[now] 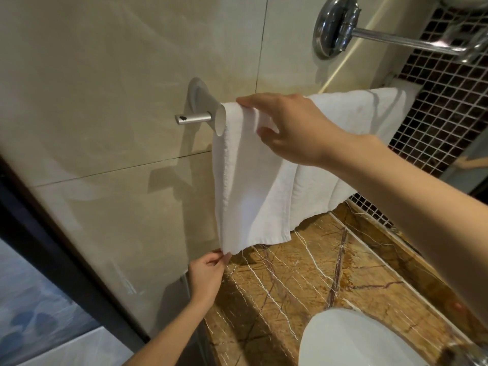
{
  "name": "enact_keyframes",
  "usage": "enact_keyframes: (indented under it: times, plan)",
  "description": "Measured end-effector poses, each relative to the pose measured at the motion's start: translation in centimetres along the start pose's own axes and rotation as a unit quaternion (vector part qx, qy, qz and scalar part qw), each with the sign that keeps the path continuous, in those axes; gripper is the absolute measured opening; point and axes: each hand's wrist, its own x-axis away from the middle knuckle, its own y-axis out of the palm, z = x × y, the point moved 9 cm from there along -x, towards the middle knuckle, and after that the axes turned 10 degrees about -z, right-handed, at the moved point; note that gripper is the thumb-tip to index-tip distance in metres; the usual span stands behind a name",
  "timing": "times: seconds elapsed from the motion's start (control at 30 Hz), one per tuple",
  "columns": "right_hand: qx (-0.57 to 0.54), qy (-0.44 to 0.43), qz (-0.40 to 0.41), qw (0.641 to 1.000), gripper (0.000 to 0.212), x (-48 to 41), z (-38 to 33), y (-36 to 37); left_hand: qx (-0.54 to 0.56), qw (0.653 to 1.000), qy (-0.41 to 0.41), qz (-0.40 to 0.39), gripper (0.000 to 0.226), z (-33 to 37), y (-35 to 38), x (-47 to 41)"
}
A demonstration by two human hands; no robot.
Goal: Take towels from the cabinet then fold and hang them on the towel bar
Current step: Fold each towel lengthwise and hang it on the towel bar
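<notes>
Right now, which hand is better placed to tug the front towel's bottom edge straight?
Left. The left hand pinches the front towel at its lower corner, well below the towel bar. The right hand is up at the bar, holding the towel's top fold, so it can only steady it there.

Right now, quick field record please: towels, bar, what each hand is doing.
near towel: white terry towel, draped over the bar, hanging down
far towel: second white towel, on the same bar, to the right
bar: silver metal towel bar, mounted on beige wall tile
right hand: grips the near towel's top at the bar
left hand: pinches the near towel's lower corner
below: brown veined marble counter
</notes>
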Motion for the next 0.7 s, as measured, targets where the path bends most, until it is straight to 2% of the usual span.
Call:
enact_keyframes:
  times: [0.37, 0.7]
  plan:
    - [-0.014, -0.012, -0.009, 1.000, 0.059, 0.4, 0.0, 0.5, -0.046, 0.998, -0.030, -0.018, 0.015, 0.7, 0.6, -1.3]
    - [-0.023, -0.022, 0.057, 0.998, 0.053, 1.3, -0.4, 0.1, 0.020, 0.997, -0.066, 0.021, 0.014, 0.8, -0.1, -2.5]
